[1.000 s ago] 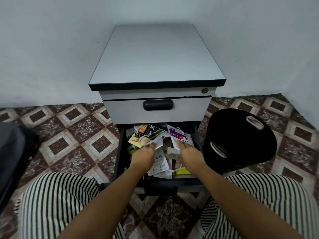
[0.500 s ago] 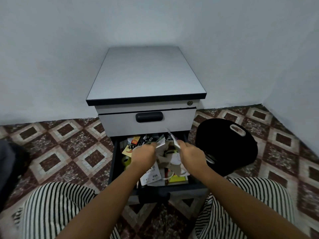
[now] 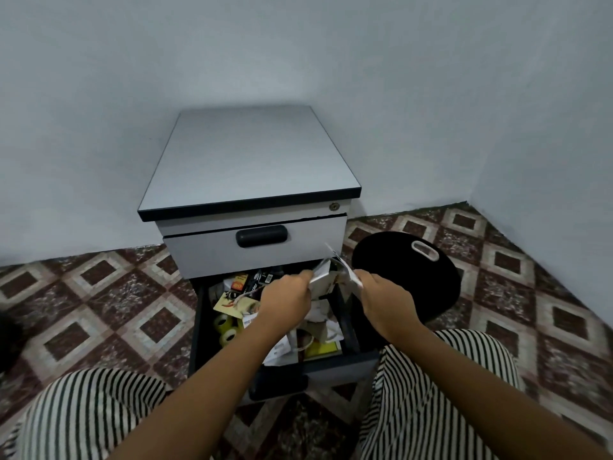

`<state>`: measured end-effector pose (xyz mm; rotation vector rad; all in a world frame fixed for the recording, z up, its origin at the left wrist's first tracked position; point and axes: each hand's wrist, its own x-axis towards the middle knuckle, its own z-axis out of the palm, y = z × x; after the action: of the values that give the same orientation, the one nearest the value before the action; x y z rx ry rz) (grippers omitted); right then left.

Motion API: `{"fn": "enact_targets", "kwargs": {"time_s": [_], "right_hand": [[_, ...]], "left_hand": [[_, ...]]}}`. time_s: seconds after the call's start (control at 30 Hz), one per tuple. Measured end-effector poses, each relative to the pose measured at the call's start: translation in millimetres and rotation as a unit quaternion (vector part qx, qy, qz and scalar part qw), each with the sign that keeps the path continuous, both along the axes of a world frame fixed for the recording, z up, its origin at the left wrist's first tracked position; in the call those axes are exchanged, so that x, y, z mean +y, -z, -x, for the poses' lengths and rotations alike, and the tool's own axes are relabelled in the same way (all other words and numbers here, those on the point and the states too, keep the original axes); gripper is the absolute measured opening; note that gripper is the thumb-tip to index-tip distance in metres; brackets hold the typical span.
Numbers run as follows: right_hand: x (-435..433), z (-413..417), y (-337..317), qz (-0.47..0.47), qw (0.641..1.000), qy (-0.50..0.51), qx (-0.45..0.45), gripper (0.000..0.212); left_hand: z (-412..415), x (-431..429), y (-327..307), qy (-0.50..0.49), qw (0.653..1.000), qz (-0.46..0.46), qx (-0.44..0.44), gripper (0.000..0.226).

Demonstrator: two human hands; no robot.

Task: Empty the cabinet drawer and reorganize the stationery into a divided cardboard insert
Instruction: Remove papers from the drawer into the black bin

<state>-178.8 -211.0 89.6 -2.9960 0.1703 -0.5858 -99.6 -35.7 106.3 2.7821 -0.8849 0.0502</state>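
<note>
Packets (image 3: 321, 277) in both hands (image 3: 287, 302) (image 3: 386, 303) above drawer (image 3: 200, 327)

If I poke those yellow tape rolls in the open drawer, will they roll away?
Probably not far. The tape rolls are round, so they could roll, but they sit close to the drawer wall and a yellow card, which would likely stop them. They look small and hollow, so probably light to lift.
</note>
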Motion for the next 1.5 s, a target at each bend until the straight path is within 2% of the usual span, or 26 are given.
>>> {"fn": "enact_targets", "kwargs": {"time_s": [0.17, 0.37, 0.63, 0.87, 0.97, 1.03, 1.13, 1.27, 1.5], "right_hand": [[-25, 4, 3, 0.02, 0.998, 0.055, 0.006, 0.032], [-68, 10, 13, -0.026, 0.992, 0.121, 0.009, 0.019], [-108, 3, 34, -0.102, 0.979, 0.164, 0.072, 0.024], [-123, -14, 53, -0.096, 0.968, 0.193, 0.129, 0.027], [-133, -20, 62, -0.106, 0.964, 0.183, 0.162, 0.037], [-140, -24, 68, -0.138, 0.957, 0.166, 0.193, 0.047], [-144, -26, 72, -0.162, 0.944, 0.174, 0.229, 0.059], [-143, -24, 74, -0.153, 0.932, 0.186, 0.27, 0.06], [-127, -26, 73, -0.148, 0.945, 0.156, 0.248, 0.049]], "left_hand": [[4, -31, -2, 0.016, 0.999, 0.022, 0.027, 0.035], [8, -81, 5, 0.044, 0.996, 0.06, 0.056, 0.034], [-3, -134, 23, 0.039, 0.987, 0.094, 0.127, 0.025], [-19, -177, 38, 0.032, 0.985, 0.087, 0.144, 0.029], [-28, -196, 51, 0.061, 0.975, 0.092, 0.192, 0.036], [-32, -204, 60, 0.1, 0.967, 0.043, 0.229, 0.049], [-34, -205, 69, 0.132, 0.962, -0.066, 0.231, 0.07], [-37, -195, 82, 0.132, 0.963, -0.062, 0.229, 0.074], [-40, -164, 94, 0.125, 0.97, -0.04, 0.205, 0.065]]}}
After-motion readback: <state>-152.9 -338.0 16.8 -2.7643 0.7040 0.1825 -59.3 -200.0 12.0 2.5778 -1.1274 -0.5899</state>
